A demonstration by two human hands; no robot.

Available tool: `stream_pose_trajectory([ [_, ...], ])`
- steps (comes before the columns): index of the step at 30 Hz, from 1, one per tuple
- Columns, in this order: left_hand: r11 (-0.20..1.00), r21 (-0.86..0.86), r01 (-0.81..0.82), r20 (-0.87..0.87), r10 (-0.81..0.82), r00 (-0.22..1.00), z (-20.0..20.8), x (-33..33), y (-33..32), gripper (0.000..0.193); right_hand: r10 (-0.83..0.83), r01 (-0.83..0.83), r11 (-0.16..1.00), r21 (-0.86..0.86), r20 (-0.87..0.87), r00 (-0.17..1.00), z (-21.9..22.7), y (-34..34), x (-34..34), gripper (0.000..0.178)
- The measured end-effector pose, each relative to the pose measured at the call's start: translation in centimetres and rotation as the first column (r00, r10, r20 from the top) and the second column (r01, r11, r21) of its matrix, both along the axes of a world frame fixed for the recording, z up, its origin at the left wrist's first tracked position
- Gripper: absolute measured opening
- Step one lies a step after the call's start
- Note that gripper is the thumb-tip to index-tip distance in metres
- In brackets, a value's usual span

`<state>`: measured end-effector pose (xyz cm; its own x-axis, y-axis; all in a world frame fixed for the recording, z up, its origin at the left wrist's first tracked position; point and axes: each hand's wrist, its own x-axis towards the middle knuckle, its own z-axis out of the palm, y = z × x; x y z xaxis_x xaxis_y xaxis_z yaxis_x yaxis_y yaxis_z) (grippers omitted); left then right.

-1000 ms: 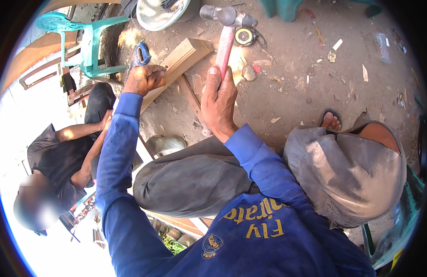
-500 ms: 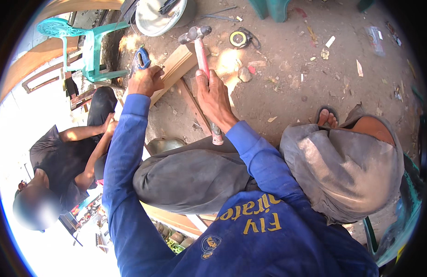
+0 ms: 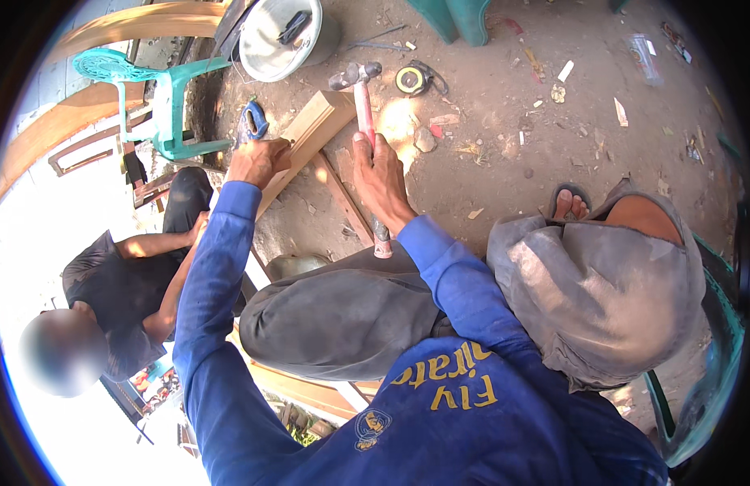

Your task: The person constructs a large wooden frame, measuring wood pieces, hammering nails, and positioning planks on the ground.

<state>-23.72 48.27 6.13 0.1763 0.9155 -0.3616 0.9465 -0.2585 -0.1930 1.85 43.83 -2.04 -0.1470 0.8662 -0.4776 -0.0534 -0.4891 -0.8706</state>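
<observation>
My right hand [image 3: 383, 178] is wrapped round the pinkish-red handle of a hammer [image 3: 363, 109]. The hammer's metal head is raised just past the far end of a pale wooden beam [image 3: 310, 134] with a grooved edge. On the beam's left side, my left hand [image 3: 261, 162] is closed, its fingers pinched together over the wood. A tiny dark tip shows at those fingers, too small to name. Just beyond the left hand is a saw's blue handle [image 3: 253, 120]; its blade is mostly hidden.
A yellow-black tape measure [image 3: 413, 79] lies on the dirt floor, with wood scraps around it. A whitish bucket [image 3: 282, 40] and a green plastic chair [image 3: 168, 105] are at the far left. Another person [image 3: 128, 279] in black sits at left. A thin wooden strip [image 3: 342, 198] lies below the beam.
The view has shifted slightly. The hammer has moved a little to the right relative to the beam's end. Both hands keep their grips. The person at left has shifted slightly.
</observation>
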Motion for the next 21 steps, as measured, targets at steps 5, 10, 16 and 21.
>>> stream_pose_trajectory([
  [5,0.977,-0.065,-0.202,0.026,0.204,0.979,0.8,1.4,-0.4,0.024,0.06,-0.061,0.998,0.017,0.025,0.998,0.2,0.1,0.3,0.053],
  [10,0.972,0.054,-0.23,0.319,0.201,0.926,0.3,-0.9,-1.8,0.016,0.124,-0.122,0.99,-0.07,0.03,0.992,-0.1,-0.2,-0.4,0.052],
  [16,0.997,0.07,-0.032,0.401,0.001,0.916,0.4,5.1,3.0,0.018,0.199,-0.196,0.975,-0.102,0.021,0.98,-0.8,-0.1,-0.1,0.053],
  [21,0.928,-0.111,-0.355,0.264,0.372,0.89,0.0,-0.4,3.4,0.018,0.204,-0.204,0.979,-0.009,0.051,0.978,0.1,-0.6,-0.1,0.053],
])
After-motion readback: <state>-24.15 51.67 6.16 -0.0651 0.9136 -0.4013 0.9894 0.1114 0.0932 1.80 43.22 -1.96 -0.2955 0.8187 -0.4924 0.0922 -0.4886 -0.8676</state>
